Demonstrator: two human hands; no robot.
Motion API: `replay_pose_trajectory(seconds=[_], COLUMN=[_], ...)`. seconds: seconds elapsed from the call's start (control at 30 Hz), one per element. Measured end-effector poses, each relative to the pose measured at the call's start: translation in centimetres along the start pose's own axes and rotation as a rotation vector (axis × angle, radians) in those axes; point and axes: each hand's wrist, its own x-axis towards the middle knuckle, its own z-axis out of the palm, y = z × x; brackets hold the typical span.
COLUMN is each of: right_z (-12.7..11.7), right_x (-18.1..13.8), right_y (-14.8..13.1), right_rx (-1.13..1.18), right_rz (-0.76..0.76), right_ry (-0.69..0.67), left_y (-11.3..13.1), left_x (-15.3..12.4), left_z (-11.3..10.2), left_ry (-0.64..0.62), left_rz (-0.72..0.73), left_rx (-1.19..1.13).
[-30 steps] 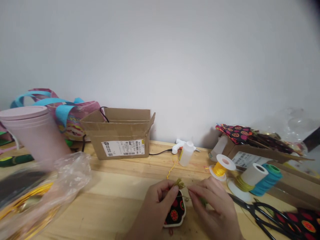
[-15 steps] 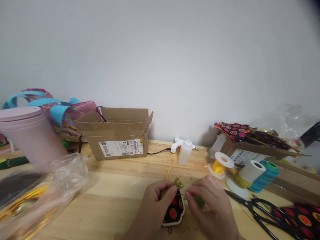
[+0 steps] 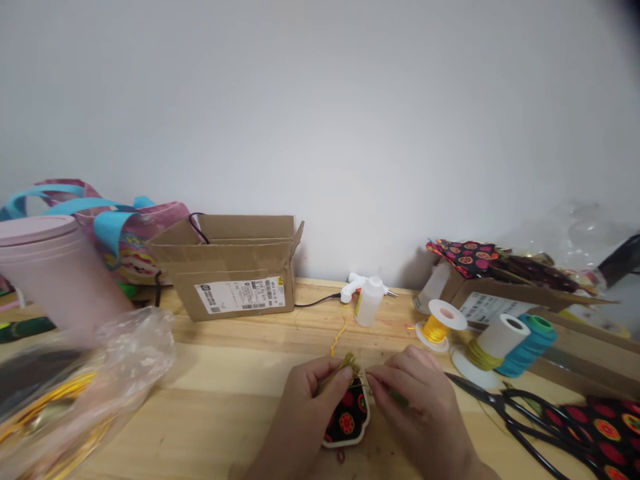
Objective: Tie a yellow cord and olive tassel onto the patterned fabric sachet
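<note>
My left hand (image 3: 307, 410) is closed around an olive-green tassel (image 3: 352, 362), its frayed end poking up past the thumb. Beneath that hand lies a small black piece with red and orange flowers and a pale rim (image 3: 347, 421), partly covered by my fingers. A small red loop (image 3: 341, 455) sticks out at its near edge. My right hand (image 3: 423, 403) pinches a thin olive thread (image 3: 363, 385) just right of the tassel. More olive material shows under the right fingers, mostly hidden.
Black scissors (image 3: 495, 401) lie right of my right hand, near patterned fabric (image 3: 610, 427). Behind stand a yellow thread spool (image 3: 436, 329), olive and teal spools, a white bottle (image 3: 369, 303) and a glue gun (image 3: 353, 285). Cardboard box (image 3: 235, 267), pink container and plastic bag (image 3: 145, 353) are left.
My right hand has moved slightly left and up, its fingertips nearer the tassel. The left hand keeps its hold. The whole view has shifted a little.
</note>
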Motion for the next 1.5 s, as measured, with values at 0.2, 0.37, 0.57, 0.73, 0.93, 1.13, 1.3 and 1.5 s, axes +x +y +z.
replay_pose_trajectory(seconds=[0.2,0.37,0.57,0.73,0.93,1.13,1.3,1.5], right_z=[-0.5,-0.2,-0.2,-0.5,0.0,-0.4,-0.3,-0.1], right_x=[0.2,0.4,0.4,0.4,0.6,0.6,0.6,0.6], right_y=[-0.2,-0.7,-0.1,-0.6,-0.6,-0.5,-1.0,-0.4], right_rx=[-0.008,-0.022,-0.036,-0.021,-0.064,-0.062,-0.046,-0.079], right_rz=[-0.005,-0.045,-0.01,-0.035,-0.03,-0.007,-0.033,0.006], right_ry=[0.055,0.038,0.043,0.066,0.028,0.045,0.039,0.012], left_y=[0.0,-0.1,0.1,0.1,0.1,0.2,0.2,0.1], left_x=[-0.1,-0.2,-0.2,-0.1,-0.1,-0.3,-0.1,-0.1], left_z=[0.1,0.2,0.2,0.2,0.1,0.0,0.2,0.1], left_ry=[-0.029,-0.062,-0.073,-0.053,-0.043,-0.053,-0.011,-0.051], left_rz=[-0.029,-0.054,-0.049,-0.058,-0.042,-0.022,-0.01,-0.031], left_rx=[-0.023,-0.04,-0.023,0.001,0.014,0.03,0.06,0.012])
